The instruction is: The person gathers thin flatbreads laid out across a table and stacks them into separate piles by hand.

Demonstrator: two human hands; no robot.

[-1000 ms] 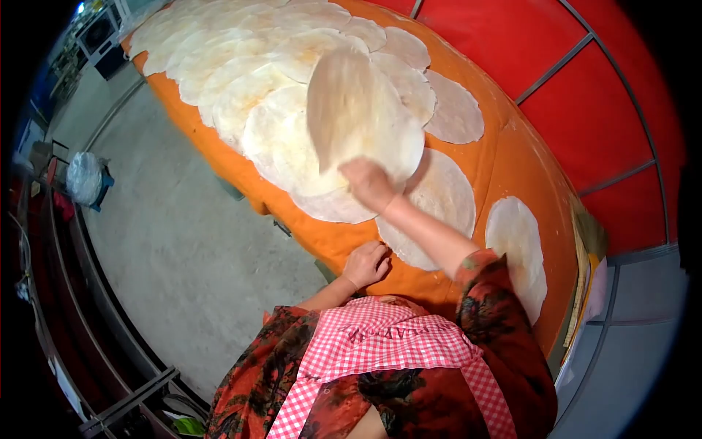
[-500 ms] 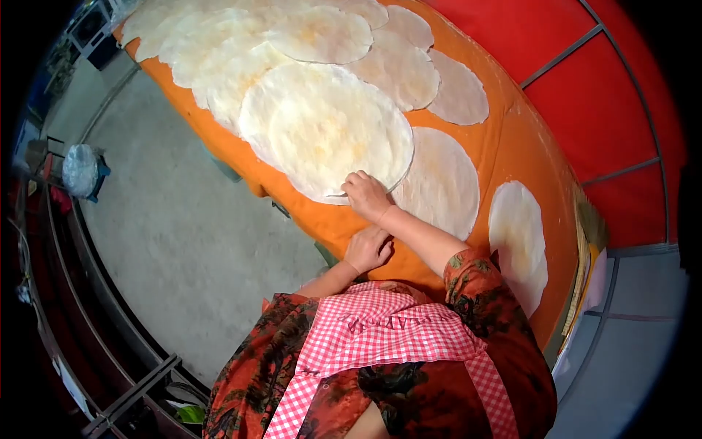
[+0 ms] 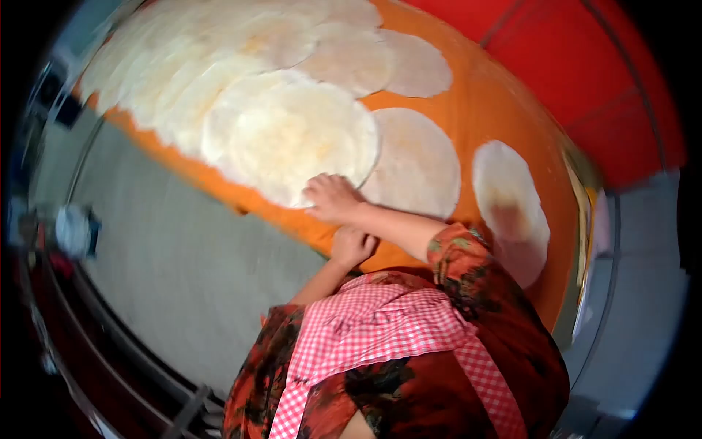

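My right hand (image 3: 333,200) is at the near edge of a large round sheet of thin dough or flatbread (image 3: 296,143). Its fingers are bent over the rim in what looks like a pinch, with the thumb side low. This pale sheet lies on top of others that overlap it. Just below my right wrist, my left hand (image 3: 352,246) rests closed at the border of the orange cloth (image 3: 395,257). I see nothing in it, though its fingers are partly hidden. Beside my right forearm lies a flat round sheet (image 3: 413,164).
Many overlapping sheets (image 3: 153,73) cover the far left of the cloth-covered table. An oval sheet (image 3: 512,208) with a shadow on it lies at the right. Red panels (image 3: 563,80) border the table's far side. Grey floor (image 3: 175,241) runs along the left.
The view has shifted, so the sheets appear farther left. My right hand stays at the top sheet's edge, and my left stays closed by the table border. A shadow now falls on the oval sheet.
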